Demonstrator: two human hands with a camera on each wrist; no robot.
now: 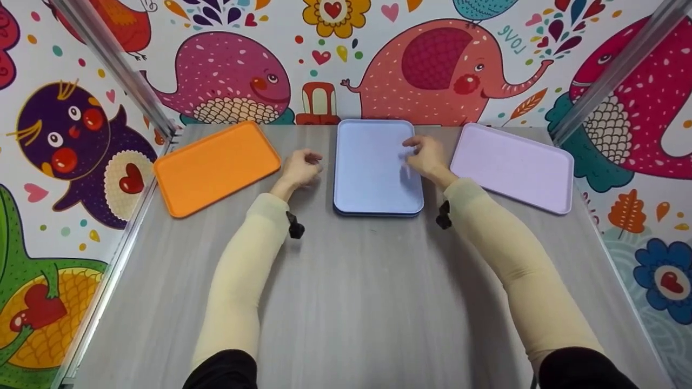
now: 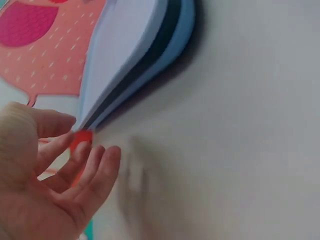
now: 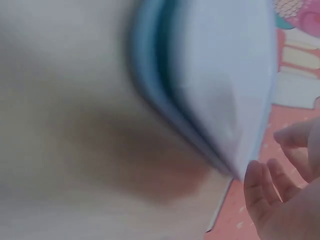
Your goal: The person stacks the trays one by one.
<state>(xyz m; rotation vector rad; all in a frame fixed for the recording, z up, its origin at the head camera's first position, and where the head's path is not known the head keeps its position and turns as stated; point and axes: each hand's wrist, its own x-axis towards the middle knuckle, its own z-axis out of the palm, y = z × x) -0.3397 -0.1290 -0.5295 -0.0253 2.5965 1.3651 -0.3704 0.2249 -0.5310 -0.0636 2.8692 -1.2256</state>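
Note:
A stack of light blue trays (image 1: 377, 167) lies at the middle of the table's far side, its layered edges showing in both wrist views. Just left of the stack, my left hand (image 1: 301, 168) hovers with loosely bent fingers and holds nothing. My right hand (image 1: 428, 156) is at the stack's right edge, its fingertips overlapping the top tray in the head view. In the right wrist view, the thumb and fingers of that hand (image 3: 282, 187) are spread apart beside the tray corner, with nothing gripped.
An orange tray (image 1: 216, 168) lies slanted on the far left of the grey table (image 1: 357, 302). On the far right is a lilac tray (image 1: 513, 167), also at an angle. Patterned walls and metal posts (image 1: 611, 70) border the table.

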